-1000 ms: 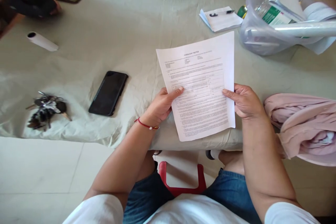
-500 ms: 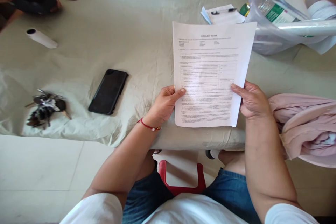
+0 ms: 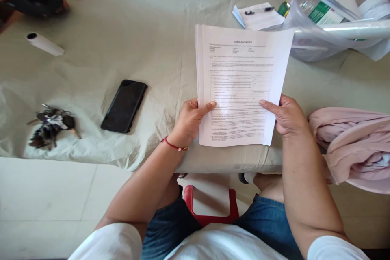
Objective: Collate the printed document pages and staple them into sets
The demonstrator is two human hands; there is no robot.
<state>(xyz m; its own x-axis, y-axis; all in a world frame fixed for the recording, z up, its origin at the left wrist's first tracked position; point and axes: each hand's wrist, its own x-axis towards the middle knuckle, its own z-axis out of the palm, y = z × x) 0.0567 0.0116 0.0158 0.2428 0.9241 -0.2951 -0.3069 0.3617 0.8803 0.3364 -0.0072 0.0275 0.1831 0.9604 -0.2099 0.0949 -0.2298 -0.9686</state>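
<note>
Head view: stack of white printed paper sheets (image 3: 240, 85) held above near table edge, lower part gripped at both sides; left hand (image 3: 190, 120) closed on left edge, thumb laid across top page; right hand (image 3: 284, 115) closed on right edge, thumb on page; sheets fanned slightly at left edge; black smartphone (image 3: 124, 106) lying face up on pale green tablecloth (image 3: 146, 28), left of left hand; bunch of keys (image 3: 50, 125) further left; pink folded cloth (image 3: 353, 146) just beside right forearm; clear plastic tub (image 3: 307, 40) beyond sheets' top right corner.
</note>
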